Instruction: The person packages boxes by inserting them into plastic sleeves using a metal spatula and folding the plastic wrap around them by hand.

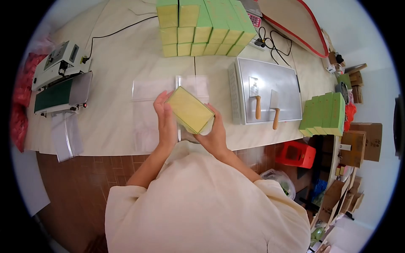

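Note:
A small box (190, 109) with a yellow face and green edges is tilted in front of me, above the near part of the table. My left hand (166, 120) grips its left side, fingers bent behind its upper corner. On the other side my right hand (214, 135) is closed around the right end, with the thumb at the lower edge. Beneath the hands lie flat clear plastic sleeves (145, 116) in stacks. Something clear and shiny shows just under the box, but I cannot tell whether it touches it.
Stacked green-and-yellow boxes (202, 31) stand at the back. To the right, two wooden-handled scrapers (257, 105) lie on a metal-topped hot plate (270, 84), with more green boxes (325, 111) beyond. A sealing machine (63, 71) with a green belt occupies the left.

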{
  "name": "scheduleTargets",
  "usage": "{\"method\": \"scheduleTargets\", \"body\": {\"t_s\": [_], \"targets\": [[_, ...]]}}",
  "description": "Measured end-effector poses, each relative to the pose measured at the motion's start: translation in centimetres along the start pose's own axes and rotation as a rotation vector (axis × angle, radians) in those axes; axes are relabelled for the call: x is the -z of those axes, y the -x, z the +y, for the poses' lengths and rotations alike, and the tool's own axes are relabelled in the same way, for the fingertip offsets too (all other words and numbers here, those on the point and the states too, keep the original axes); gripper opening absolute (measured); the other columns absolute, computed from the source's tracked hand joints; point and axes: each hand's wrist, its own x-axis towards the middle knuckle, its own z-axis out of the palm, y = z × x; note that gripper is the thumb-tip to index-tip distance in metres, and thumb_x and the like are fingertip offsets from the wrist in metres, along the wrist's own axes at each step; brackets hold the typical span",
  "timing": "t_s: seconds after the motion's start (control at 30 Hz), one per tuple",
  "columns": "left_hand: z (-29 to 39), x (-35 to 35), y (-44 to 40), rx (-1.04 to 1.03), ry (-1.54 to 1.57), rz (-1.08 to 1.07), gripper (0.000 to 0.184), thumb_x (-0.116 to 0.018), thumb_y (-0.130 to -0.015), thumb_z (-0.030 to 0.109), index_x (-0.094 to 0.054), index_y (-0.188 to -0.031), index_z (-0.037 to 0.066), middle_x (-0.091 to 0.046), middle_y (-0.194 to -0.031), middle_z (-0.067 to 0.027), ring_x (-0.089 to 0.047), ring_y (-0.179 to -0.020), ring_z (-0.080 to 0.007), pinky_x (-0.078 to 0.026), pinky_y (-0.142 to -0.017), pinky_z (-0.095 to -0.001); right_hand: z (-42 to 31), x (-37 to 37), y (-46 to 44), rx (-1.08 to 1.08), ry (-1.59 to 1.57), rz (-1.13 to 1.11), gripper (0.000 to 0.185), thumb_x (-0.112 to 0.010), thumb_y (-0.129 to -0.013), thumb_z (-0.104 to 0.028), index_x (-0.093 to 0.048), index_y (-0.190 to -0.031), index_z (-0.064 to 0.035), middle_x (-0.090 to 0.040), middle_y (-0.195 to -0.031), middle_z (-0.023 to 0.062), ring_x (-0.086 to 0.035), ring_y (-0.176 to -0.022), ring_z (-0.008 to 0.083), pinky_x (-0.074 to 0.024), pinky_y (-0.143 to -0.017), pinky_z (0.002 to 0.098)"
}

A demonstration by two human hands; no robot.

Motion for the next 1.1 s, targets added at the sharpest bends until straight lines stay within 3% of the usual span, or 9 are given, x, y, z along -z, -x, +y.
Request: {"method": "scheduleTargets", "body": {"t_s": [0.17,0.47,0.57,0.63,0.67,0.77,0.97,1.03,1.1], "targets": [[-0.1,1.6,-0.7,-0.073,-0.06,0.12,0.052,-0.026,-0.106,0.042,-0.028,-0.141,0.003,-0.04,-0.143,-0.0149,-0.035,-0.134,-0.0234,-0.022,-0.114,-0.0361,1.9,-2.8,-2.3,0.079,-0.124,-0.088,0.084,-0.083,-0.064,-0.008,-0.037,-0.134,0.0021,-0.05,-0.129,0.0226,-0.051,-0.119,0.0399,-0.0433,-0.099,0.0419],[0.3,3.3,-2.8,-0.151,-0.271,0.181,0.039,-0.045,-0.103,0.022,-0.04,-0.135,0.002,-0.042,-0.14,-0.0142,-0.041,-0.129,-0.0253,-0.03,-0.11,-0.0362,5.6,1.8,-4.9,0.207,0.423,-0.024,0.067,-0.076,-0.074,-0.016,-0.045,-0.131,0.0008,-0.054,-0.123,0.0202,-0.049,-0.115,0.0392,-0.0408,-0.098,0.0454],[3.0,3.0,-3.1,-0.351,-0.49,0.093,0.027,-0.049,-0.101,0.019,-0.056,-0.119,0.001,-0.059,-0.123,-0.0109,-0.052,-0.119,-0.0205,-0.037,-0.103,-0.0332,9.0,7.6,-6.5,0.054,0.64,0.228,0.05,-0.072,-0.077,-0.015,-0.054,-0.122,-0.0017,-0.057,-0.116,0.0178,-0.052,-0.108,0.0369,-0.0435,-0.092,0.0458],[4.3,2.2,-2.8,-0.278,-0.619,-0.074,0.02,-0.056,-0.096,0.02,-0.064,-0.094,0.002,-0.067,-0.093,-0.0091,-0.064,-0.091,-0.0234,-0.048,-0.085,-0.034,13.0,10.7,-6.5,-0.001,0.893,0.347,0.039,-0.071,-0.08,-0.019,-0.059,-0.113,-0.0027,-0.059,-0.111,0.0162,-0.056,-0.101,0.035,-0.0467,-0.086,0.0447],[4.8,1.9,-2.8,-0.275,-0.618,-0.064,0.02,-0.056,-0.096,0.02,-0.064,-0.094,0.002,-0.067,-0.093,-0.0091,-0.064,-0.091,-0.0234,-0.048,-0.085,-0.034,13.9,11.6,-6.4,0.007,0.893,0.341,0.039,-0.071,-0.08,-0.019,-0.059,-0.113,-0.0027,-0.059,-0.111,0.0162,-0.056,-0.101,0.035,-0.0467,-0.086,0.0447],[4.9,0.6,-3.1,-0.457,-0.95,-0.245,0.035,-0.063,-0.091,0.03,-0.055,-0.067,0.007,-0.057,-0.06,-0.0051,-0.054,-0.058,-0.0281,-0.044,-0.064,-0.0376,15.6,12.9,-5.7,-0.343,1.114,0.21,0.028,-0.069,-0.082,-0.021,-0.061,-0.102,-0.0033,-0.062,-0.102,0.0141,-0.059,-0.095,0.0328,-0.0492,-0.081,0.0425],[3.9,0.1,-2.3,-0.437,-1.111,-0.379,0.026,-0.065,-0.089,0.033,-0.064,-0.08,0.009,-0.064,-0.076,-0.004,-0.059,-0.068,-0.028,-0.047,-0.066,-0.0371,18.7,12.4,-5.1,-0.28,1.08,0.158,0.021,-0.065,-0.087,-0.024,-0.058,-0.092,-0.0046,-0.066,-0.086,0.0136,-0.063,-0.084,0.0339,-0.0514,-0.073,0.0439],[3.8,0.0,-2.2,-0.403,-1.113,-0.339,0.024,-0.065,-0.089,0.032,-0.063,-0.083,0.009,-0.065,-0.082,-0.0032,-0.059,-0.069,-0.0275,-0.047,-0.067,-0.0368,17.4,11.8,-5.5,-0.464,0.823,0.212,0.022,-0.06,-0.091,-0.024,-0.057,-0.093,-0.0017,-0.067,-0.084,0.0156,-0.065,-0.079,0.0363,-0.0504,-0.069,0.0457],[3.6,0.1,-2.0,-0.359,-1.115,-0.283,0.023,-0.066,-0.088,0.031,-0.063,-0.086,0.009,-0.065,-0.087,-0.0024,-0.059,-0.07,-0.0271,-0.047,-0.068,-0.0366,14.6,11.7,-5.0,-0.401,0.679,0.2,0.023,-0.058,-0.093,-0.023,-0.057,-0.097,-0.0005,-0.066,-0.084,0.0162,-0.065,-0.076,0.0351,-0.0499,-0.067,0.0441]]}}
